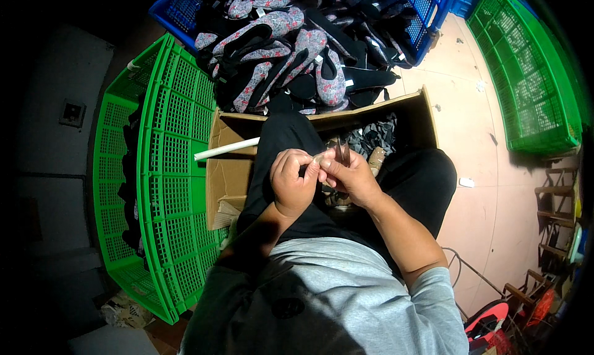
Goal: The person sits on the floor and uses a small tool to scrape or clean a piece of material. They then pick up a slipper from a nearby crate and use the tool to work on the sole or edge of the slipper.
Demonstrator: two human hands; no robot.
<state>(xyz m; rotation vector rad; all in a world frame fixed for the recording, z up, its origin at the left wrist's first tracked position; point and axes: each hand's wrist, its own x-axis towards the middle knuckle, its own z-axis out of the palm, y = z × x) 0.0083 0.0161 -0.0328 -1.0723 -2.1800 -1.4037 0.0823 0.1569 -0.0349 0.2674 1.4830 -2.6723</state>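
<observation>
My left hand (293,179) is closed in a pinch above my lap, thumb and forefinger pressed together. Its fingertips meet those of my right hand (356,177), and whatever lies between them is too small to make out. Out of my right hand stick the two dark, pointed blades of thread snips (342,151), aimed away from me; the handles are hidden in the palm. Beyond my knees is a heap of slippers (272,27) in grey floral cloth with red specks and black parts. Under my hands stands a cardboard box (230,175), with dark scraps (374,135) inside.
A blue crate (176,10) surrounds the slipper heap. Close on my left stands a green crate (179,194) with dark things behind its wall; another green crate (526,76) is far right. A white tube (226,149) lies across the box edge. Wooden racks (554,213) stand at right.
</observation>
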